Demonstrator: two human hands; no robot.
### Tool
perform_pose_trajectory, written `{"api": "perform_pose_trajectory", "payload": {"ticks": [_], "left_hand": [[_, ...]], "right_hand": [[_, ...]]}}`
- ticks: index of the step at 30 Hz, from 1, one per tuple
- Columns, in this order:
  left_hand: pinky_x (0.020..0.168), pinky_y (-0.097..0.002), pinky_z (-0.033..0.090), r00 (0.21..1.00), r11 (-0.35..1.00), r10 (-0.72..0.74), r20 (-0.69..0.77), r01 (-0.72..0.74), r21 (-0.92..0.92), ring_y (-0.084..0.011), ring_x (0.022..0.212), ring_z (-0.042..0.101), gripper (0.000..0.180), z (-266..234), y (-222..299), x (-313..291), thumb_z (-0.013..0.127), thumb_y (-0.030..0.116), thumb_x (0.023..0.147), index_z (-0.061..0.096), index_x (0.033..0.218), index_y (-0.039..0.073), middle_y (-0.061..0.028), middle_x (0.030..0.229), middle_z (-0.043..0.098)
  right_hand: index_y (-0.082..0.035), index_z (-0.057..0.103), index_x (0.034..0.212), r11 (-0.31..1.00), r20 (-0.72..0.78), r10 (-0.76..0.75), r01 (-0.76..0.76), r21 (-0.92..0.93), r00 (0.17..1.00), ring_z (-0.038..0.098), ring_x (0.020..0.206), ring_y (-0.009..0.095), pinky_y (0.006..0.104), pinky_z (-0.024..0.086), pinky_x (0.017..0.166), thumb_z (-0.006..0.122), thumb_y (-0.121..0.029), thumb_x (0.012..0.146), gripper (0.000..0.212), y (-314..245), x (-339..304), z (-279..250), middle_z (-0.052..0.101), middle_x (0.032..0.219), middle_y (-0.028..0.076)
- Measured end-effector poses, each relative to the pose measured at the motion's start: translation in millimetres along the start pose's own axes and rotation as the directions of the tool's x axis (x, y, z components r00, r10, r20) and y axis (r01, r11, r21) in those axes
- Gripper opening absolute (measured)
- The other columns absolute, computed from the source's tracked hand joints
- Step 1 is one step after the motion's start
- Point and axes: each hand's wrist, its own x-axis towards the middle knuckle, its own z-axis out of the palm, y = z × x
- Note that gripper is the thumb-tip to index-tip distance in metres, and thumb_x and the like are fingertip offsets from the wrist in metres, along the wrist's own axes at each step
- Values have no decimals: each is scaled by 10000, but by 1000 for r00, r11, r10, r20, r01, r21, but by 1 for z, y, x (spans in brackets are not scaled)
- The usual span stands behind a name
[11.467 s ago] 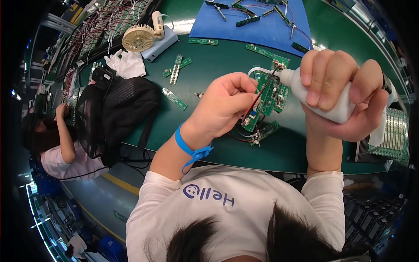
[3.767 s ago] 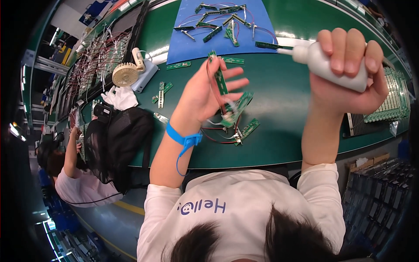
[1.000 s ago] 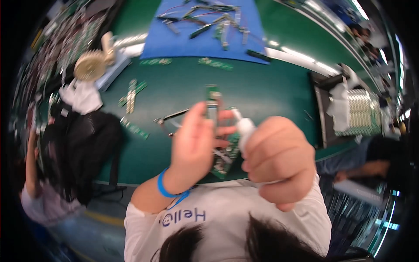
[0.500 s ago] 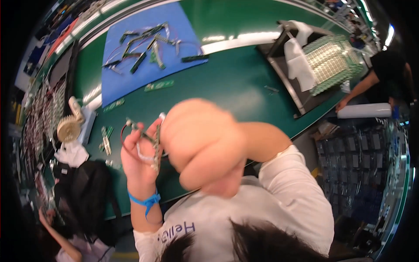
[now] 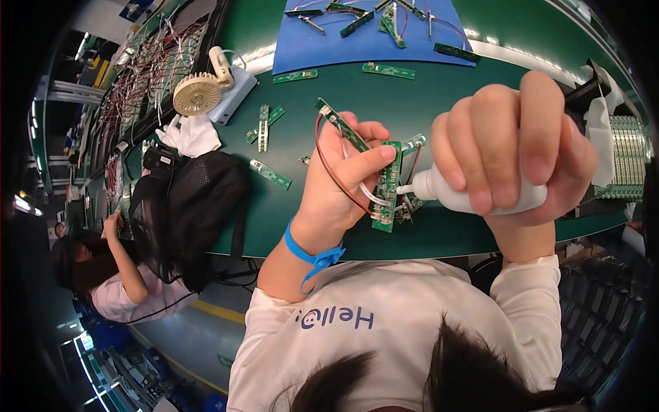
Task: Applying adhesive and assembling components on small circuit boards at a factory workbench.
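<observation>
Between the thumb and fingers of my left hand is a narrow green circuit board, held upright on end. Red, black and white wires join it to a smaller board strip lying across the same fingers. My right hand wraps round a white squeeze bottle, tipped sideways with its thin nozzle pointing left. The nozzle's tip is at the wire end of the board; I cannot tell whether it touches. Another board piece shows partly behind the held one.
Wired boards lie on a blue mat at the back. Loose board strips lie left on the green table. Beyond them are a beige fan, white cloth and black mesh bag. A board rack stands right; a person sits left.
The view has swung left, so the table things sit further right in it. My right hand, blurred before and covering the bottle, is now apart from my left, with bottle and nozzle in sight.
</observation>
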Motion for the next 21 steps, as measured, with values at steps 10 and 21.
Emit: {"api": "perform_pose_trajectory", "payload": {"ticks": [10, 21], "left_hand": [[775, -333, 429, 943, 947, 321, -85, -318, 52, -223, 875, 510, 339, 2, 2, 20, 559, -91, 715, 360, 917, 94, -102, 917, 456], [695, -244, 388, 838, 866, 496, -225, -497, 57, -104, 778, 446, 320, -17, -9, 29, 557, -20, 711, 345, 927, 87, -58, 888, 470]], "right_hand": [[-90, 487, 563, 685, -15, -58, 29, -728, 998, 452, 461, 149, 274, 377, 497, 468, -289, 812, 319, -21, 7, 5, 487, 536, 28], [-46, 515, 656, 43, 179, 374, 175, -984, 910, 449, 546, 298, 362, 312, 506, 591, -133, 597, 129, 16, 14, 17, 437, 566, 102]]}}
